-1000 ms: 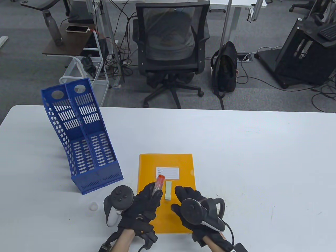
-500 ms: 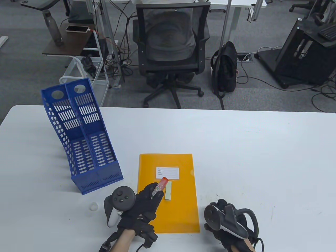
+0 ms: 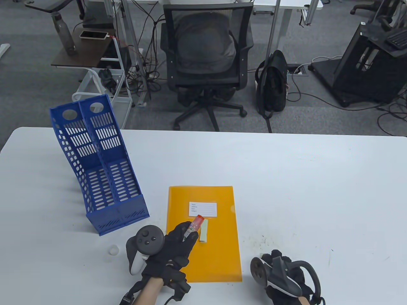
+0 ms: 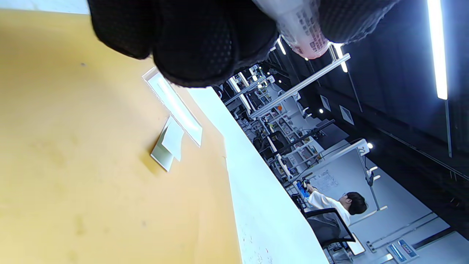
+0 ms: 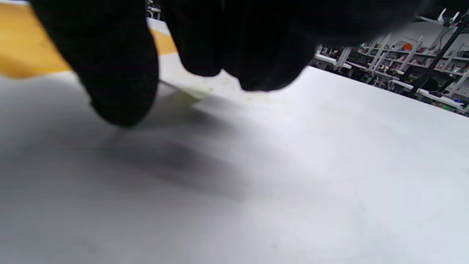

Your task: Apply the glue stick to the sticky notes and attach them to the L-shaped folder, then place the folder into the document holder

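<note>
The pale green sticky note [image 3: 203, 231] lies on the orange L-shaped folder [image 3: 219, 254], just below the folder's white label [image 3: 203, 209]. In the left wrist view its near edge curls up off the plastic, so it does not look pressed flat yet. The folder itself lies flat on the white table [image 3: 318, 190], near the front edge, within easy reach of both hands.

The left hand [image 3: 178, 246] has its fingers curled round the glue stick [image 3: 194, 226], whose red end points up and away toward the label, right beside the note — held like that, I judge, so the stick stays ready for another pass or can be put aside. A small clear cap [image 3: 113, 250], probably the stick's, sits on the table left of that hand.

The right hand [image 3: 286, 279] rests on the table just right of the folder's lower corner, off the folder. Its fingers bend down toward the surface in the right wrist view, with a pale slip of something just behind the tips; whether they pinch it I cannot tell.

The blue document holder [image 3: 98, 171] stands at the table's left, its open slots facing the person — the folder is not in it yet.
</note>
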`<state>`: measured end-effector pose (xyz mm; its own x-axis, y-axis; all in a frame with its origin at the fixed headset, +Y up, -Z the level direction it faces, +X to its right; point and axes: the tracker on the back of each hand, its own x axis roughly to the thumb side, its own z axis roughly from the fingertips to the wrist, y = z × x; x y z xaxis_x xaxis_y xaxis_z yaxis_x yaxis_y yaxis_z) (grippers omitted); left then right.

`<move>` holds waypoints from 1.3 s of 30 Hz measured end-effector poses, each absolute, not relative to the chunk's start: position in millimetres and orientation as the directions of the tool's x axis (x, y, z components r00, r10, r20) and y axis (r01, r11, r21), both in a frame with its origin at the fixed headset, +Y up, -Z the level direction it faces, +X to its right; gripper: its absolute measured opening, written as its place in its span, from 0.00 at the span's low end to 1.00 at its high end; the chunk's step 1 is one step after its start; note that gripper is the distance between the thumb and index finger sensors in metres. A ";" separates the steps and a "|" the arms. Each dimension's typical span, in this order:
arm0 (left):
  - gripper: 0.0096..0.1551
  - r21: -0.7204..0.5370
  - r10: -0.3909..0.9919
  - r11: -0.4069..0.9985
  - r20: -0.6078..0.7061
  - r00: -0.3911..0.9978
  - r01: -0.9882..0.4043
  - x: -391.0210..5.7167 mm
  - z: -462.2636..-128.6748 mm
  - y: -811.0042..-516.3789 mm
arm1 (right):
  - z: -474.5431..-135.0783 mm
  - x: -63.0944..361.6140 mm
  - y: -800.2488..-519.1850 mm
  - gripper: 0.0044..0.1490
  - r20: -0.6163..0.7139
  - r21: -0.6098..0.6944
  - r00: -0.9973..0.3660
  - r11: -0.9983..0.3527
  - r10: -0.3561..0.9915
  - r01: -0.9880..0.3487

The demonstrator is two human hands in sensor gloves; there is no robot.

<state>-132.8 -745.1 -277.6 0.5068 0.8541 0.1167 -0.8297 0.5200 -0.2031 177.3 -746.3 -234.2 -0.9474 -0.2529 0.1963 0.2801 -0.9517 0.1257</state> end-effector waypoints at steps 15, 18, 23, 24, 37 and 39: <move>0.37 -0.215 0.840 0.542 0.120 0.529 -0.812 -132.2 -278.8 -746.0 | -237.4 187.8 -734.7 0.26 0.116 0.006 -0.974 -0.981 -0.194 0.196; 0.37 -0.214 0.838 0.545 0.120 0.532 -0.811 -132.3 -279.0 -746.0 | -239.6 188.6 -732.1 0.25 0.101 -0.012 -0.977 -0.982 -0.186 0.186; 0.36 -0.214 0.834 0.552 0.123 0.539 -0.806 -132.3 -279.1 -745.7 | -244.3 188.2 -727.3 0.23 0.079 -0.065 -0.979 -0.981 -0.189 0.184; 0.36 -0.213 0.833 0.553 0.123 0.539 -0.806 -132.4 -279.2 -745.7 | -245.5 188.7 -726.2 0.23 0.071 -0.063 -0.981 -0.983 -0.179 0.175; 0.36 -0.202 0.828 0.561 0.121 0.548 -0.803 -134.1 -279.8 -745.5 | -255.2 189.5 -718.7 0.23 0.033 -0.070 -0.991 -0.989 -0.130 0.127; 0.36 -0.198 0.829 0.559 0.119 0.546 -0.805 -134.6 -279.2 -746.1 | -255.5 189.5 -717.1 0.22 0.031 -0.064 -0.992 -0.990 -0.125 0.123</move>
